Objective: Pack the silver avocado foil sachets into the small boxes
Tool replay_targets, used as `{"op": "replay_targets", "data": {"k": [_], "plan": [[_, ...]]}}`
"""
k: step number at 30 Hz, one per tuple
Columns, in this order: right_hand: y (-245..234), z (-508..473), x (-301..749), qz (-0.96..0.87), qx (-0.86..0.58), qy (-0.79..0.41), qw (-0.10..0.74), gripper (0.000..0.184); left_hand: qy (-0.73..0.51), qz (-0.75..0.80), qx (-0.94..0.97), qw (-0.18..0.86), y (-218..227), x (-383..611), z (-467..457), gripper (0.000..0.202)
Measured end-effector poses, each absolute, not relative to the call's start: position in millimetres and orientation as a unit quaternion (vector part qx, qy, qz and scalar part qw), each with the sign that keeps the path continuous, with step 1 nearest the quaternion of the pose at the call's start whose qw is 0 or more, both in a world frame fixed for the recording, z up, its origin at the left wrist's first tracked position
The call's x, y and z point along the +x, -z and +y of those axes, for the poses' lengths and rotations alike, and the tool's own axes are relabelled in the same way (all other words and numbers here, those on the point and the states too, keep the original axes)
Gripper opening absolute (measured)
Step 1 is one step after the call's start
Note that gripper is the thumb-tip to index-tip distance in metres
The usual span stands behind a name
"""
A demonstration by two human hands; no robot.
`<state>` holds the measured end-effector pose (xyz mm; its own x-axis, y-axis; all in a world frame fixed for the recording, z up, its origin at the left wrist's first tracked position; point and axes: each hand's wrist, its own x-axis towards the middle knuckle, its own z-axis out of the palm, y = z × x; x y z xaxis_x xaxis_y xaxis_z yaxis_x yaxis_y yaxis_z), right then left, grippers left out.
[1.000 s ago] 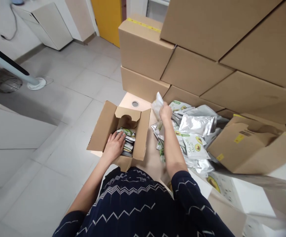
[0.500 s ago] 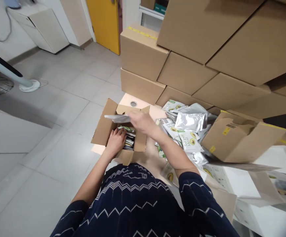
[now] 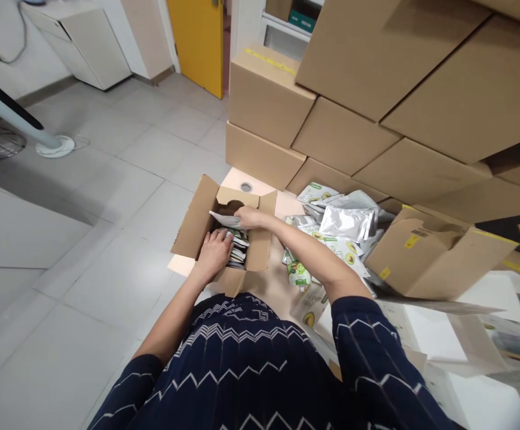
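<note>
A small open cardboard box (image 3: 197, 216) stands in front of me with a row of avocado-print pouches (image 3: 238, 249) inside. My left hand (image 3: 214, 253) rests inside the box, fingers laid against the stacked pouches. My right hand (image 3: 247, 217) reaches over the box's right wall and pinches a silver pouch (image 3: 224, 220), holding it flat just above the stack. To the right lies a loose pile of silver and avocado-print pouches (image 3: 340, 224) on the tabletop.
A larger open cardboard box (image 3: 439, 257) lies on its side at the right. A wall of stacked cardboard boxes (image 3: 376, 83) rises behind the pile. A fan base (image 3: 54, 145) and a white cabinet (image 3: 80, 36) stand on the tiled floor at left.
My right hand lifted a silver pouch from the pile, carried it left over the small box and lowered it toward the stack. My left hand stayed inside the box.
</note>
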<state>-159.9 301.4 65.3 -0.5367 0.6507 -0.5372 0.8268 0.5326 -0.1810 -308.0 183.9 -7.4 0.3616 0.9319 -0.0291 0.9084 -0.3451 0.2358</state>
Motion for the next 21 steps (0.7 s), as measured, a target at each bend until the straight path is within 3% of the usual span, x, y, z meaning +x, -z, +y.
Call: {"op": "replay_targets", "data": {"k": [5, 9, 13, 18, 21], "plan": [[-48.1, 299.0, -168.7, 0.846, 0.385, 0.211, 0.302, 0.035, -0.052, 0.575, 0.81, 0.102, 5.0, -304.1, 185.0, 0.05], [-52.7, 296.8, -170.0, 0.857, 0.348, 0.233, 0.3, 0.031, -0.031, 0.585, 0.802, 0.114, 4.5, -302.2, 187.3, 0.059], [-71.2, 307.7, -158.2, 0.859, 0.407, 0.218, 0.223, 0.035, -0.011, 0.579, 0.806, 0.123, 4.4, -302.8, 188.5, 0.057], [-84.9, 330.3, -141.6, 0.836, 0.539, 0.097, 0.039, 0.038, -0.009, 0.576, 0.808, 0.121, 3.1, -302.3, 187.8, 0.054], [-77.2, 347.9, -134.8, 0.821, 0.569, 0.055, 0.012, 0.039, -0.011, 0.578, 0.807, 0.118, 3.5, -301.4, 187.8, 0.052]]}}
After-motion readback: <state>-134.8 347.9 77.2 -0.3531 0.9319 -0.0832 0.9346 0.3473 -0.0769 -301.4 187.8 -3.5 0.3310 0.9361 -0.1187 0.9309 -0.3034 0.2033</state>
